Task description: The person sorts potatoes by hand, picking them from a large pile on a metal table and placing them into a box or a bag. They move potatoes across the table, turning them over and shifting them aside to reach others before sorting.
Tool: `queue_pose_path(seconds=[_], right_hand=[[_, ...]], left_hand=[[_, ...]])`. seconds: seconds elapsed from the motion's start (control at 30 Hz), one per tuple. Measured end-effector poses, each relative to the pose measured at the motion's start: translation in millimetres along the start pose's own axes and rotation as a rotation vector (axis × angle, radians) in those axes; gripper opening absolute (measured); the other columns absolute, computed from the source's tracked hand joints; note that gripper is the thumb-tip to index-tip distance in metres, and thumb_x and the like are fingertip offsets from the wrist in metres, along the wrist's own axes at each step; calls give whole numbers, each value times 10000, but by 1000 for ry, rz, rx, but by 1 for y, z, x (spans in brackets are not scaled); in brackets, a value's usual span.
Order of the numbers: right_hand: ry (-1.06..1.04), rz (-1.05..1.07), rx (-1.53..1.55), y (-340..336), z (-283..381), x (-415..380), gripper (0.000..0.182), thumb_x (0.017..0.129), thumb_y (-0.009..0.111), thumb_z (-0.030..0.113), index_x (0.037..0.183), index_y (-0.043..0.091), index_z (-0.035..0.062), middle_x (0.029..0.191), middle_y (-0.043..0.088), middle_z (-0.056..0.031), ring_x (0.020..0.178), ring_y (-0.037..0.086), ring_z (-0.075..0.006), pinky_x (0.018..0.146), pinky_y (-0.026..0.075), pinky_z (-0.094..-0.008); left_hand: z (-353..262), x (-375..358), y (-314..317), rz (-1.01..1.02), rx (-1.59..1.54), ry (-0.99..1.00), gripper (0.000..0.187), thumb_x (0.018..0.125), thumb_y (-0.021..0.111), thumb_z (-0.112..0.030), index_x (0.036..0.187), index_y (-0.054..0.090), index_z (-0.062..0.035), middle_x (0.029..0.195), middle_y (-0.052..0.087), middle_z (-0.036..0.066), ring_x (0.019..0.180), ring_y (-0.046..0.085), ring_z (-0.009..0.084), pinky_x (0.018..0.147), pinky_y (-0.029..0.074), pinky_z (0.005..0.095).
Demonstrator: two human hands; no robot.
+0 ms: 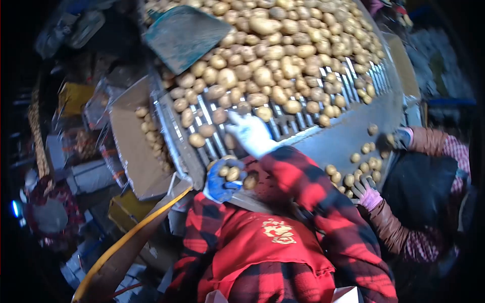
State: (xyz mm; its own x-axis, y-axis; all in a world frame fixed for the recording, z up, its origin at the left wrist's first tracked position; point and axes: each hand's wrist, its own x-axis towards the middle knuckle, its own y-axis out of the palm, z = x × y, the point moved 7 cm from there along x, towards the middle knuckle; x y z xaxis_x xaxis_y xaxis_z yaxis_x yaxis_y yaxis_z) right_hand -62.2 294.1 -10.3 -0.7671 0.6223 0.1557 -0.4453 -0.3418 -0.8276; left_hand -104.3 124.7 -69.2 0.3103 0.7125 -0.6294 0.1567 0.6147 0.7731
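A metal roller table [177, 126] fills the upper half of the frame, and it is covered with a thick heap of potatoes [273, 55] running toward the upper right. A blue-green scoop [184, 33] lies on the heap at the top left. Left of the table stands an open cardboard box [131, 146] with some potatoes inside.

My left hand [222, 182], in a blue glove, is near the middle of the frame, at the low edge of the table — its fingers are curled around a few small potatoes [230, 171]. My right hand [250, 134], in a white glove, reaches onto the rollers with the fingers stretched out and loose, touching the potatoes there; it grips nothing that I can see.

At the right side another person's hand in a pink glove [368, 194] rests beside potatoes on the flat steel part.
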Motion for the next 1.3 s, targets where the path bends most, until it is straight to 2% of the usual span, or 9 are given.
queue_pose_path(seconds=[0.2, 0.37, 0.6, 0.73, 0.77, 0.83, 0.93, 1.17, 1.3], right_hand=[[133, -176, 188, -29, -10, -16, 207, 845, 642, 142, 1037, 663, 68, 990, 661, -157, 831, 661, -351, 697, 527, -474], [-31, -152, 271, -92, 20, -80, 291, 805, 677, 160, 1078, 675, 61, 1033, 688, -144, 946, 663, -357, 801, 533, -451], [574, -272, -385, -106, -120, -70, 587, 863, 624, 332, 1419, 540, 163, 1522, 427, -196, 1453, 290, -468, 1209, 137, -646], [384, -186, -47, -63, -47, -123, 646, 783, 718, 285, 1399, 560, 176, 1461, 478, -203, 1433, 338, -420, 1185, 198, -656], [343, -330, -156, -85, -47, -141, 521, 772, 710, 204, 1285, 634, 155, 1308, 575, -189, 1188, 575, -390, 1017, 455, -572], [410, -524, -204, -145, -85, -157, 259, 777, 651, 49, 1032, 675, 86, 1037, 626, -159, 625, 604, -348, 534, 493, -426], [747, -415, -315, -166, -170, -183, 537, 809, 675, 97, 1342, 610, 117, 1268, 622, -200, 1065, 623, -381, 910, 504, -482], [838, -232, -226, -167, -252, -162, 299, 844, 657, 255, 1114, 675, 128, 1041, 650, -123, 985, 656, -350, 836, 535, -448], [405, -87, -427, -177, -209, -117, 345, 854, 643, 170, 1196, 674, 208, 916, 625, -108, 826, 665, -309, 675, 539, -432]], left_hand=[[7, -11, 22, 51, 149, -38, 317, 986, 576, -431, 1112, 596, -141, 1031, 632, 67, 777, 605, 194, 455, 432, 245], [16, 24, 5, -6, 173, -22, 388, 1000, 537, -374, 699, 532, -130, 563, 539, 47, 638, 535, 150, 436, 387, 275], [39, 36, 45, 254, 61, -292, 344, 939, 587, -396, 1196, 600, -169, 1197, 604, 59, 664, 439, 131, 500, 368, 206], [37, 33, 60, 333, -40, -333, 539, 981, 522, -434, 1493, 438, -286, 1236, 519, 38, 789, 476, 168, 622, 426, 304], [36, 31, 64, 270, 17, -283, 548, 974, 520, -441, 1495, 438, -289, 1242, 518, 41, 807, 488, 175, 651, 434, 320], [33, 29, 63, 191, 183, -219, 574, 952, 522, -470, 1494, 441, -300, 1257, 517, 44, 881, 525, 191, 738, 448, 363], [44, 32, 65, 132, 124, -270, 565, 953, 518, -481, 1482, 448, -294, 1266, 514, 53, 945, 539, 216, 771, 464, 386], [63, 45, 94, 151, 248, -340, 555, 978, 524, -472, 1475, 451, -236, 1217, 538, 86, 1020, 534, 263, 809, 487, 434], [62, 52, 77, 106, 236, -338, 584, 965, 530, -480, 1495, 433, -253, 1215, 535, 72, 1054, 533, 272, 814, 493, 433]])
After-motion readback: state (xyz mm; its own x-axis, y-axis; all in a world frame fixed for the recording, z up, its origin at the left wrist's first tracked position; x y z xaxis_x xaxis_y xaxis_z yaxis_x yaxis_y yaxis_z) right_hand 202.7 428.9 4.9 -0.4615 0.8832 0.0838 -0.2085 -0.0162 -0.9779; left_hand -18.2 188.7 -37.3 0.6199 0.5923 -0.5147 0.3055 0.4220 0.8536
